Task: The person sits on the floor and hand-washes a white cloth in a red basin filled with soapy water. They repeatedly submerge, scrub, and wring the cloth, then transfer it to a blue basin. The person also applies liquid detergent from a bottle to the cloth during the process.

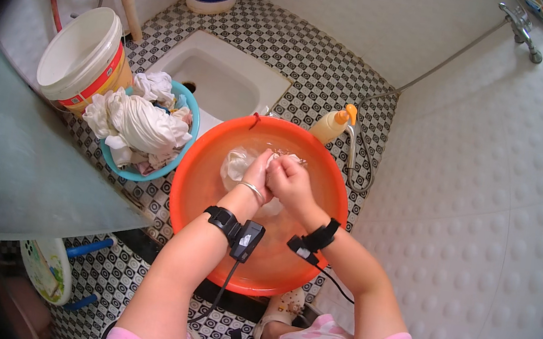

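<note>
An orange plastic basin (187,194) with water in it stands on the floor before me. Over its middle, my left hand (257,173) and my right hand (291,182) are pressed together on a wet white cloth (239,165). Part of the cloth bulges out left of my left hand, and more of it shows beneath my wrists in the water. A bit of patterned, brownish fabric pokes out beyond my right knuckles. My fingers hide the part of the cloth between them. Each wrist bears a black strapped device with a cable.
Left of the basin, a turquoise tub (196,114) holds a heap of white laundry (142,120) beside a tilted white bucket (79,57). Behind lies a squat toilet pan (222,77). A pump bottle (330,126) and shower hose (363,145) are at the right. A glass panel (48,167) flanks the left.
</note>
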Demonstrator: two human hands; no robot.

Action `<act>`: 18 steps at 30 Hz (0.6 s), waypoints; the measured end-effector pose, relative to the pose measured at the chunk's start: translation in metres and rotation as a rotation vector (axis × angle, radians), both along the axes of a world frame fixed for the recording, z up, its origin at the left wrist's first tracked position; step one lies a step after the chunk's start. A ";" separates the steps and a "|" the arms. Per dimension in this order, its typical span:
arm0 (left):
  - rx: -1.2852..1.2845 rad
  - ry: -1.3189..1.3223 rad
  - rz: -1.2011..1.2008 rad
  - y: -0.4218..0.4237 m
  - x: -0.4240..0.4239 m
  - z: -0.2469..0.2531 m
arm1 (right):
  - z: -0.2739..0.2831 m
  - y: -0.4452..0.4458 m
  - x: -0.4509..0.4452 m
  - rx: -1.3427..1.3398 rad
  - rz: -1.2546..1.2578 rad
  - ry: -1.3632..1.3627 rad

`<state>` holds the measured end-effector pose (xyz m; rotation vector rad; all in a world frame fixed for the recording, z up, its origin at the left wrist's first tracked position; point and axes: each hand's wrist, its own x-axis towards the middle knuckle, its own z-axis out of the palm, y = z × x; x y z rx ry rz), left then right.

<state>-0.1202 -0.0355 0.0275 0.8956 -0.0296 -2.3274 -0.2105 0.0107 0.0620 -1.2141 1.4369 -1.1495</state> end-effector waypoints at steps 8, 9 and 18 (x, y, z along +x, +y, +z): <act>-0.106 0.383 0.103 0.003 -0.016 -0.001 | -0.034 -0.011 -0.013 -0.361 -0.174 0.832; -0.113 0.362 0.115 0.002 -0.016 -0.006 | -0.035 -0.011 -0.015 -0.349 -0.057 0.738; -0.127 0.231 0.135 0.008 -0.010 -0.021 | -0.018 0.004 -0.005 -0.312 0.231 0.717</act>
